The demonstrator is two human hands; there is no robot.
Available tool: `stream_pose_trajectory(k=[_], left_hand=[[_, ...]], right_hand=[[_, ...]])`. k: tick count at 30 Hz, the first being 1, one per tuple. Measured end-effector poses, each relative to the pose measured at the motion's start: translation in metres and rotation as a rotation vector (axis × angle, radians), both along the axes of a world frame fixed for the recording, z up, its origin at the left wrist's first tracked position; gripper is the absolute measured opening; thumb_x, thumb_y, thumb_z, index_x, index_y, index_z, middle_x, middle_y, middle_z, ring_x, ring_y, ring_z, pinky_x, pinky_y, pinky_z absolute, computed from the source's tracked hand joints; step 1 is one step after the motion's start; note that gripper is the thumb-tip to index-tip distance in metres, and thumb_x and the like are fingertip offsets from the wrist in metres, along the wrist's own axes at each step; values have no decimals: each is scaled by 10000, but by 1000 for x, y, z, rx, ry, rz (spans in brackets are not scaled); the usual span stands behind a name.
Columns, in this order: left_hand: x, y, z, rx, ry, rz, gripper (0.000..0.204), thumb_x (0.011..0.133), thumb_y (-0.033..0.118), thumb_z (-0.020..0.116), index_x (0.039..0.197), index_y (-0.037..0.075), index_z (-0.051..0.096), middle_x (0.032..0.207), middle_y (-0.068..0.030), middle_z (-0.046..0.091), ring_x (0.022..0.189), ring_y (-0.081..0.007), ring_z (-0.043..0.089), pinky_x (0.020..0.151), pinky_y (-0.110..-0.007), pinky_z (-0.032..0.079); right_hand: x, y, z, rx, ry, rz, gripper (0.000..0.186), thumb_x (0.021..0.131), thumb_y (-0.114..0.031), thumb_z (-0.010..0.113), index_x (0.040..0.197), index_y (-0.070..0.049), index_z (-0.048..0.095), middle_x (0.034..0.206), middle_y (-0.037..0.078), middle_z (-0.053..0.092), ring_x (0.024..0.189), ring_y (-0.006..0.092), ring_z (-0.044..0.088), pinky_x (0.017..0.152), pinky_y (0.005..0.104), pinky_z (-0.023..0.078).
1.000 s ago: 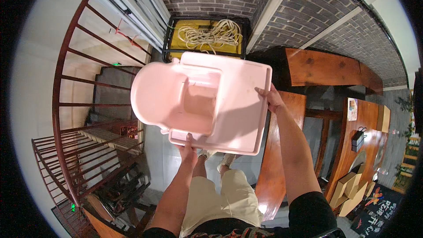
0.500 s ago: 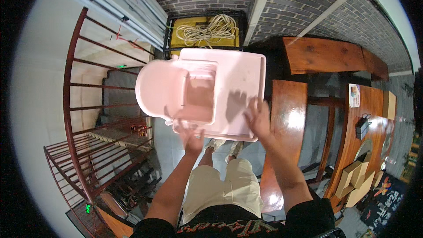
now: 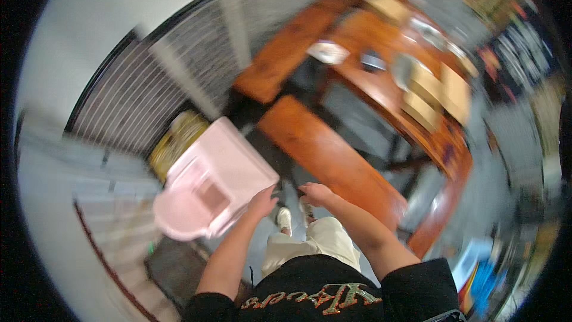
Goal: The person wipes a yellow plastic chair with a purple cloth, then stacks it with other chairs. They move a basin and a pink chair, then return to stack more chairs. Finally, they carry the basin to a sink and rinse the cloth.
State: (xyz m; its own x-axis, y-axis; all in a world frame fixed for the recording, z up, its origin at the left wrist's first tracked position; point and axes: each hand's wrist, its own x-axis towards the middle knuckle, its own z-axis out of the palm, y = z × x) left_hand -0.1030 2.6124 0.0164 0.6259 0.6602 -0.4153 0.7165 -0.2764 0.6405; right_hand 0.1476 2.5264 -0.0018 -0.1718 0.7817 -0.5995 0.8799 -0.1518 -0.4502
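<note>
A pale pink plastic child's high chair [image 3: 235,158], with a rounded backrest and a wide flat tray, stands to the left, turned at an angle. My left hand [image 3: 262,203] is at the near corner of its tray, fingers loosely stretched; whether it touches the edge I cannot tell. To the right, my right hand [image 3: 317,194] hangs over the gap between the chair and a wooden bench [image 3: 333,155]. Its fingers point left, slightly bent and apart, and nothing shows in them.
A long wooden table [image 3: 381,92] at the far right carries opened cardboard boxes [image 3: 426,95], a dark small box [image 3: 373,61] and a paper sheet [image 3: 329,52]. Another bench [image 3: 298,42] runs along the wall. A yellow crate [image 3: 179,143] with cord sits behind the chair; a railing [image 3: 113,271] is at left.
My view has swung right, so the chair now lies farther left and the table nearer the middle. Both hands have come off the space over the chair and closer together.
</note>
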Motion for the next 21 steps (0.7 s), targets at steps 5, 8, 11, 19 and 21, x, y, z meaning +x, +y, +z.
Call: stream_pose_trajectory(k=[5,8,11,19,21], left_hand=[[122,-71,16,-96,-296,-433,516,876,216,712,1347,60,568,1261,-179,654,1181,-346,615,993,-425,491],[197,-152,49,-214,-334,-612,516,902,188,697,1368,30,543,1245,-175,668,1141,-300,649,961,-392,513],[232,-220,48,-259,-382,-821,514,914,164,686,1377,7,527,1220,-183,678,1123,-275,663,947,-376,525],[300,-450,42,-286,-229,-1266,502,915,150,691,1371,18,529,1196,-160,696,1095,-268,683,945,-375,530],[314,-510,24,-372,-201,-1299,500,920,148,688,1375,18,525,1194,-149,699,1091,-255,684,942,-370,532]], right_hand=[[42,-133,67,260,144,-605,345,920,-256,589,1197,-68,671,1131,195,697,1034,384,662,899,465,531],[61,-221,64,398,131,-924,319,926,-261,582,1165,-75,682,1093,178,710,1002,384,670,891,462,534],[60,-316,77,558,115,-1200,299,934,-254,592,1149,-71,691,1086,169,715,998,370,676,881,446,535],[19,-645,53,588,-51,-1883,304,933,-267,630,1166,-86,702,1066,134,734,975,317,695,859,398,545],[-3,-722,33,550,-54,-2014,311,928,-275,640,1168,-87,703,1067,127,738,967,294,703,846,386,548]])
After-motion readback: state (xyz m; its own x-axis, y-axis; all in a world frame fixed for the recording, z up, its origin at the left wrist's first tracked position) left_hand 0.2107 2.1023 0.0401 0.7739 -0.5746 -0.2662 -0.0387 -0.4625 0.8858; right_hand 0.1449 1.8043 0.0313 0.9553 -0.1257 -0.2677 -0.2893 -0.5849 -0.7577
